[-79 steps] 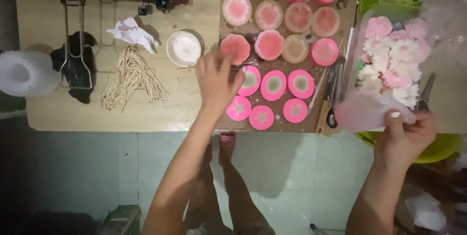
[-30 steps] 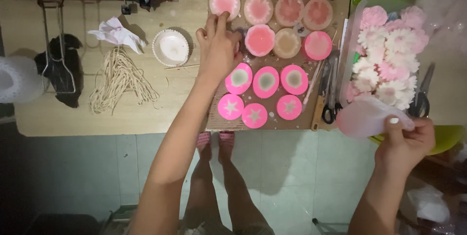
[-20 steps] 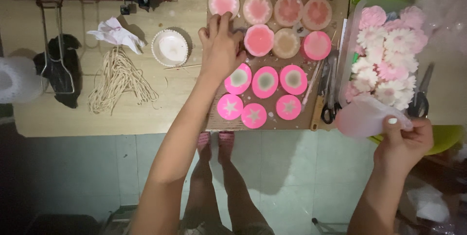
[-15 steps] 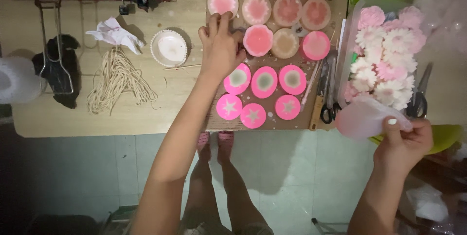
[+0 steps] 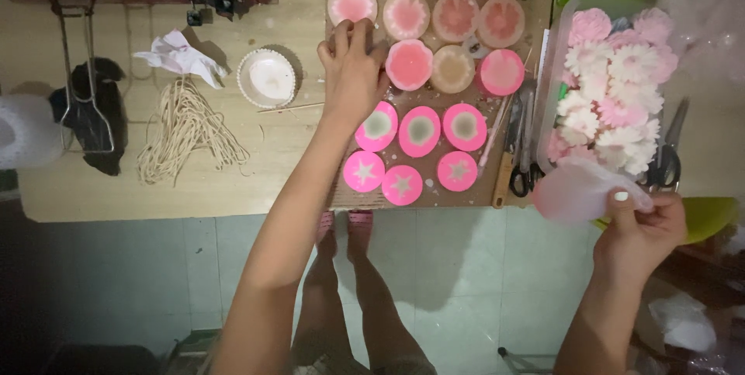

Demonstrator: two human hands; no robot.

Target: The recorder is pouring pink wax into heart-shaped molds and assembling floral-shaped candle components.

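My left hand (image 5: 353, 65) lies over a pink round mould at the left of the second row on a brown board (image 5: 434, 198), fingers bent around it; the mould is almost hidden. Beside it sit a pink flower mould (image 5: 409, 65) and several more pink and tan filled moulds, with flat pink discs (image 5: 420, 130) closer to me. My right hand (image 5: 640, 228) hangs off the table's front right corner, pinching a thin translucent pinkish bag (image 5: 578, 189). Just beyond the bag stands a clear tub (image 5: 547, 72) full of pink and white flower shapes (image 5: 613, 88).
Scissors (image 5: 526, 167) lie between board and tub; another pair (image 5: 667, 159) lies right of the tub. Left of the board are a white fluted cup (image 5: 268, 79), crumpled paper (image 5: 174, 53), a bundle of pale strings (image 5: 182, 134), black wire tongs (image 5: 85, 103) and a white roll (image 5: 23, 131).
My left hand went from the lower discs up to the second-row mould and has stayed there for the last second. My right hand has kept hold of the bag.
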